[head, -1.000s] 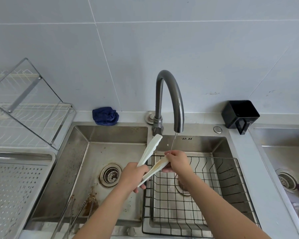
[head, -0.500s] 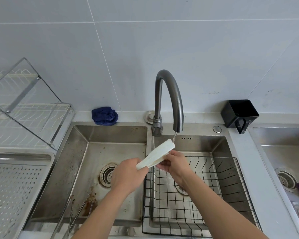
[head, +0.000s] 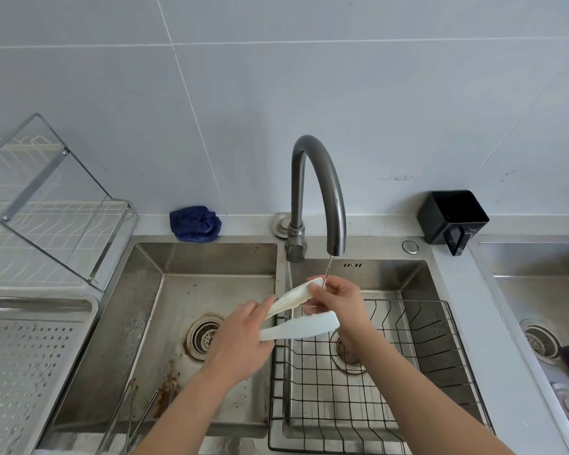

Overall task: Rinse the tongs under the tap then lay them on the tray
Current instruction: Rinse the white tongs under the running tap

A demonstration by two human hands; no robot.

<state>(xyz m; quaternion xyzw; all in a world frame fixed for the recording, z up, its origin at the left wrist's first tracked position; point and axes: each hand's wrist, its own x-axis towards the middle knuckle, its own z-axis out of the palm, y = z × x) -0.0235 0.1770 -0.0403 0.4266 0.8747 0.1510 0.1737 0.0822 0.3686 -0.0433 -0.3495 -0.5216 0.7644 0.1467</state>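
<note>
While a perforated metal tray (head: 20, 372) lies far to the left of the hands, the left hand (head: 240, 343) is curled around the joined end of a pair of white tongs (head: 306, 326), held above the divider of a steel double sink (head: 211, 257). The tongs' two arms spread apart towards the right, and the right hand (head: 339, 300) pinches the tip of the upper arm under the spout of a curved grey tap (head: 339, 208), where a thin stream of water (head: 328, 267) lands. Below the right hand a black wire basket (head: 408, 301) sits in the right basin.
</note>
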